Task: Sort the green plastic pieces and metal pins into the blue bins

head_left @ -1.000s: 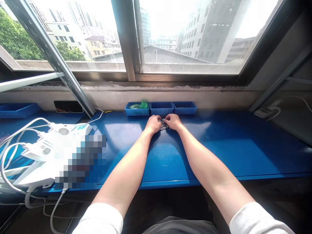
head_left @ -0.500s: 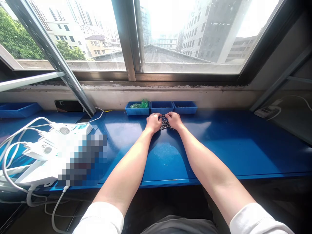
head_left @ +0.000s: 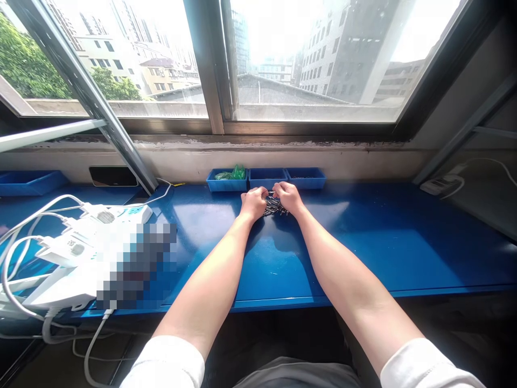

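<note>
A small pile of thin, dark, shiny pieces like long screws [head_left: 275, 206] lies on the blue tabletop [head_left: 274, 269]; they are too small to name surely. My left hand [head_left: 254, 203] is at the pile's left side, its fingers curled in a pinch. Opposite it, on the right side, my right hand [head_left: 288, 197] pinches too. One short thin piece [head_left: 271, 192] seems to span the gap between the two sets of fingertips, above the pile. The fingertips themselves are partly hidden.
Behind my hands stand three joined blue bins: the left bin [head_left: 226, 186] with green plastic bags [head_left: 237, 172], the middle bin [head_left: 267, 171], and the right bin [head_left: 307, 186] with small dark bits. At left are power strips [head_left: 137, 215], white cables and a phone [head_left: 113, 176].
Both hands stay over the pile, still pinching, with only slight finger movement. The piece between the fingertips looks brighter now. The whole view has shifted very slightly.
</note>
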`<state>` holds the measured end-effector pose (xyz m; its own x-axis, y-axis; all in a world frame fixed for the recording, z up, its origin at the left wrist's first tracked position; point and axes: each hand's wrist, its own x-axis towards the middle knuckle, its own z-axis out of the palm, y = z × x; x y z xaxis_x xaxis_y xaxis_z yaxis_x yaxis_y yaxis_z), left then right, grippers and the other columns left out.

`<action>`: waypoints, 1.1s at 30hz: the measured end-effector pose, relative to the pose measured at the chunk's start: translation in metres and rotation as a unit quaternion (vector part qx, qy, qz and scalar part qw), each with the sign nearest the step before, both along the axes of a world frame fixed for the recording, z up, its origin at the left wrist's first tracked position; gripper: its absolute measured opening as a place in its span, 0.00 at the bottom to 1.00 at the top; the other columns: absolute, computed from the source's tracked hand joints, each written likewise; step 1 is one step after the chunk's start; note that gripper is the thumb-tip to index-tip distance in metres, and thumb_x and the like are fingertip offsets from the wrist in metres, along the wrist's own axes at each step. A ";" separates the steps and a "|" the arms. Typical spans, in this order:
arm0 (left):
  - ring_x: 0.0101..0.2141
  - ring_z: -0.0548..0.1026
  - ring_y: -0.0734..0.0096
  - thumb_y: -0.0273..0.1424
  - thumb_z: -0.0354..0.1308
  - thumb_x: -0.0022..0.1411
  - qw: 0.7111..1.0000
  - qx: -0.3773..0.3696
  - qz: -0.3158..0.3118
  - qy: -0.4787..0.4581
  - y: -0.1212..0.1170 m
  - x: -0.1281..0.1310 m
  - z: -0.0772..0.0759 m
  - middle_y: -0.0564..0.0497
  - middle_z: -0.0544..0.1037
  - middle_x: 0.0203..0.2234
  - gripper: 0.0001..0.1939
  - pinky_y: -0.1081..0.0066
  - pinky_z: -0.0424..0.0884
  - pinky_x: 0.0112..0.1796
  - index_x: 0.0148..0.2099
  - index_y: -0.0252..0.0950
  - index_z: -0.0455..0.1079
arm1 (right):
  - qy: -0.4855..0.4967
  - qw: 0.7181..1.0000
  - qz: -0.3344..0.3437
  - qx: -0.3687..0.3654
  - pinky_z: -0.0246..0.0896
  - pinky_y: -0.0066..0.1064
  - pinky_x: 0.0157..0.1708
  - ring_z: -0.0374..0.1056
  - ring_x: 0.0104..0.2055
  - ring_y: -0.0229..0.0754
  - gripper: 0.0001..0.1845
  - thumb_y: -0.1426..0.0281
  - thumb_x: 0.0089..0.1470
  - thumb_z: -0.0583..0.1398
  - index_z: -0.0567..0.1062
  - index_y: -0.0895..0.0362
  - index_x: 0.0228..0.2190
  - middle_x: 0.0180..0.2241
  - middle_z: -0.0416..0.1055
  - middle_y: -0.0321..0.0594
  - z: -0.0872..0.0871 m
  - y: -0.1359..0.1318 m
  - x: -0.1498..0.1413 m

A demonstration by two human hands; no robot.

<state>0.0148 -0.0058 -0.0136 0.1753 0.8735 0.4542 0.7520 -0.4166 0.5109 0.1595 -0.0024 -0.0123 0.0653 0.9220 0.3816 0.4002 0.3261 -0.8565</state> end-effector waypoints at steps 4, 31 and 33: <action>0.41 0.73 0.65 0.31 0.45 0.63 1.000 -0.016 0.005 0.005 -0.001 0.000 0.002 0.51 0.78 0.36 0.13 0.66 0.64 0.44 0.38 0.42 0.73 | 0.082 0.995 0.057 0.005 0.62 0.29 0.31 0.66 0.26 0.37 0.21 0.52 0.49 0.56 0.74 0.57 0.24 0.21 0.71 0.37 0.004 -0.004 0.000; 0.54 0.65 0.57 0.32 0.46 0.60 0.995 -0.064 0.072 0.026 0.003 0.000 -0.002 0.44 0.70 0.51 0.19 0.58 0.60 0.51 0.53 0.38 0.65 | 0.014 0.974 -0.224 0.030 0.63 0.38 0.46 0.68 0.41 0.45 0.27 0.70 0.41 0.57 0.72 0.61 0.47 0.40 0.73 0.44 -0.002 0.016 0.030; 0.53 0.65 0.56 0.34 0.48 0.59 0.994 -0.073 0.066 0.037 0.005 0.000 -0.004 0.44 0.70 0.51 0.19 0.59 0.61 0.51 0.53 0.39 0.65 | -0.023 0.983 -0.180 0.022 0.64 0.36 0.44 0.69 0.39 0.44 0.19 0.69 0.44 0.56 0.76 0.60 0.39 0.36 0.75 0.43 -0.002 0.013 0.026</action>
